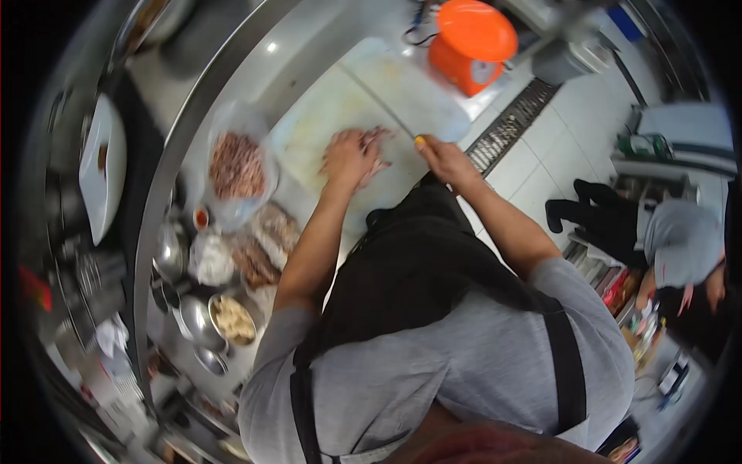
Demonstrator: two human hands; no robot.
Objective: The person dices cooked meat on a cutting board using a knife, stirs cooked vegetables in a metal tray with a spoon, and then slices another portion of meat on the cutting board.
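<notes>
I have a stainless-steel counter point(291, 187) in view, with a stained white cutting board point(317, 108) on it. Beside the board I see an orange dial scale point(471, 50) and an open plastic bag point(222, 117) of chopped meat, with a small sauce cup point(201, 217), steel bowls point(198, 323) and wrapped meat point(255, 263) near the bag.

No words, brands or signs were readable; the dial point(483, 73) on the orange scale point(456, 60) was too blurred.

Meat point(377, 144) on cutting board point(317, 104), container point(270, 172) of pieces point(236, 166) at left — scale point(473, 35) at right
</notes>
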